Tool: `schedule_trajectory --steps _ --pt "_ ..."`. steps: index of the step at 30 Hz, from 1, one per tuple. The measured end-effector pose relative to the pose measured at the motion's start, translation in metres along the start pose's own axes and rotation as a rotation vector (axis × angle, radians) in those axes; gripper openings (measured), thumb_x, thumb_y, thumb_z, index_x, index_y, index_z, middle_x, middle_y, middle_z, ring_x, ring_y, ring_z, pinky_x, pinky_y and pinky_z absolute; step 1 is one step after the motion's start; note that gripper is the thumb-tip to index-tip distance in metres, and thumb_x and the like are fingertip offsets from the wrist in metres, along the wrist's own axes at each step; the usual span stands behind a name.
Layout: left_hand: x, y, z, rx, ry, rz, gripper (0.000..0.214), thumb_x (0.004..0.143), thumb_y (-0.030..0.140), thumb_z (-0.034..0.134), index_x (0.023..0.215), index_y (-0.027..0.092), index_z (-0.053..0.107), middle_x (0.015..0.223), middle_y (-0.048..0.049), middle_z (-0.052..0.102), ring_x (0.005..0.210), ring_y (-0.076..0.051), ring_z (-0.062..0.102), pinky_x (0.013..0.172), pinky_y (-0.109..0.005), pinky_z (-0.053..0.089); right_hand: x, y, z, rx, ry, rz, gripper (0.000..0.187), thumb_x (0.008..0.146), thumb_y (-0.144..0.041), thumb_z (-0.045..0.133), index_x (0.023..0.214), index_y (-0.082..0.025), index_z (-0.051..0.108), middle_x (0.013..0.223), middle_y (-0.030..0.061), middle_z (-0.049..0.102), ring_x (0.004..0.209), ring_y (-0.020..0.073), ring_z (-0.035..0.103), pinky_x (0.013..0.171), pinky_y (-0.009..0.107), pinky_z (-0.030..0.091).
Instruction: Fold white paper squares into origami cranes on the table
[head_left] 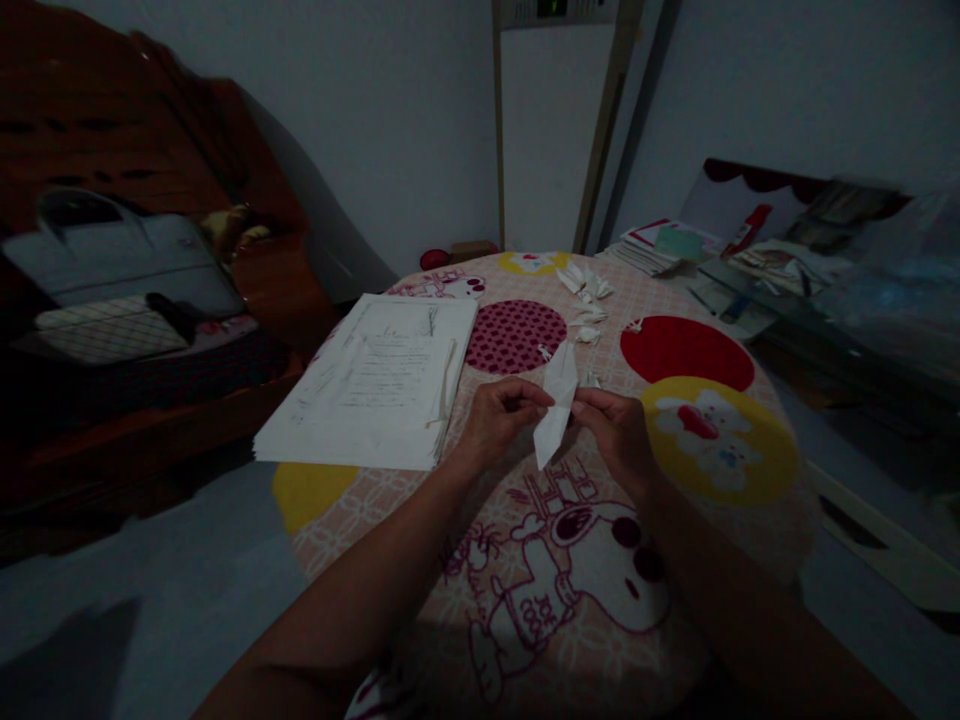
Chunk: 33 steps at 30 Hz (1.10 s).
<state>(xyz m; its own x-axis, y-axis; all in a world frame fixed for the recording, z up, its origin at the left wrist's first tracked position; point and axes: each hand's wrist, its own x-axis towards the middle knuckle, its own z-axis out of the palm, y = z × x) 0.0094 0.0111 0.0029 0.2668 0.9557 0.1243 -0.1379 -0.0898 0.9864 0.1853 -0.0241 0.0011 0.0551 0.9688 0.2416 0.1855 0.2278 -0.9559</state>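
Between my two hands is a piece of white folded paper [557, 400], long and narrow with pointed ends, held above the table. My left hand [501, 415] pinches its left edge near the middle. From the other side, my right hand [613, 425] grips the right edge with thumb and fingers. Some of the right fingertips are hidden behind the paper. Beyond the hands, several small folded white papers [589, 285] lie in a loose row on the tablecloth.
A thick stack of printed sheets [367, 380] lies left on the patterned round table [420, 530]. To the right stands a glass-topped table [780, 300] with papers and clutter. A wooden bench [270, 290] holds a pale handbag [142, 260]. A tall white cabinet-like unit [555, 130] stands behind.
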Motion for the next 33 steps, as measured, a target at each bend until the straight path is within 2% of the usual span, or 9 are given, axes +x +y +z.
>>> schedule_trajectory --steps 4,11,16,21,24,28,33 --pt "0.0006 -0.0044 -0.0009 -0.152 0.036 -0.084 0.011 0.061 0.017 0.080 0.071 0.015 0.075 0.070 -0.0017 0.070 0.063 -0.011 0.059 0.064 -0.025 0.046 0.0001 0.0035 -0.0004 -0.035 0.017 -0.041 0.020 0.079 -0.028 0.064 0.089 -0.018 0.078 0.078 0.0037 0.073 0.068 0.0165 0.065 0.064 0.028 0.050" --pt "0.0031 -0.0061 0.0005 -0.303 0.041 -0.180 0.013 0.058 0.015 0.081 0.068 0.015 0.073 0.070 -0.0004 0.070 0.063 -0.010 0.059 0.066 -0.024 0.047 0.0017 0.0059 -0.0021 -0.170 0.037 -0.230 0.017 0.083 -0.028 0.064 0.090 -0.022 0.078 0.089 0.0061 0.074 0.083 0.0190 0.066 0.074 0.032 0.052" --pt "0.0030 -0.0020 0.0004 -0.326 0.050 -0.230 0.014 0.057 0.012 0.080 0.067 0.015 0.072 0.068 0.0004 0.069 0.061 -0.009 0.059 0.063 -0.023 0.046 0.0012 0.0040 -0.0008 -0.163 0.058 -0.232 0.016 0.083 -0.027 0.065 0.090 -0.023 0.079 0.092 0.0065 0.074 0.087 0.0207 0.067 0.078 0.034 0.053" --pt "0.0017 0.0008 0.0003 -0.322 0.038 -0.216 0.015 0.058 0.012 0.080 0.070 0.015 0.074 0.067 0.0007 0.068 0.061 -0.008 0.058 0.063 -0.022 0.044 0.0016 0.0036 -0.0013 -0.177 0.098 -0.248 0.014 0.084 -0.026 0.065 0.088 -0.022 0.078 0.094 0.0070 0.074 0.089 0.0199 0.067 0.081 0.034 0.052" --pt "0.0011 0.0013 0.0003 -0.312 0.019 -0.215 0.015 0.059 0.012 0.081 0.073 0.016 0.075 0.068 0.0004 0.068 0.063 -0.008 0.058 0.064 -0.022 0.045 0.0014 0.0034 -0.0014 -0.159 0.078 -0.215 0.015 0.084 -0.026 0.064 0.086 -0.020 0.077 0.089 0.0057 0.074 0.083 0.0186 0.067 0.076 0.032 0.052" --pt "0.0004 0.0013 0.0011 -0.320 -0.012 -0.203 0.016 0.060 0.012 0.081 0.075 0.015 0.075 0.070 0.0000 0.068 0.064 -0.008 0.059 0.064 -0.022 0.045 0.0003 0.0031 0.0005 -0.065 0.106 -0.059 0.015 0.080 -0.029 0.066 0.084 -0.018 0.076 0.073 0.0028 0.072 0.065 0.0153 0.064 0.061 0.028 0.049" --pt "-0.0006 0.0000 0.0036 -0.348 -0.047 -0.199 0.019 0.061 0.012 0.081 0.079 0.015 0.074 0.072 -0.0002 0.068 0.062 -0.008 0.058 0.061 -0.020 0.044 -0.0006 0.0008 0.0034 0.026 0.157 0.009 0.013 0.075 -0.029 0.070 0.079 -0.018 0.075 0.067 0.0019 0.072 0.059 0.0143 0.063 0.056 0.026 0.048"
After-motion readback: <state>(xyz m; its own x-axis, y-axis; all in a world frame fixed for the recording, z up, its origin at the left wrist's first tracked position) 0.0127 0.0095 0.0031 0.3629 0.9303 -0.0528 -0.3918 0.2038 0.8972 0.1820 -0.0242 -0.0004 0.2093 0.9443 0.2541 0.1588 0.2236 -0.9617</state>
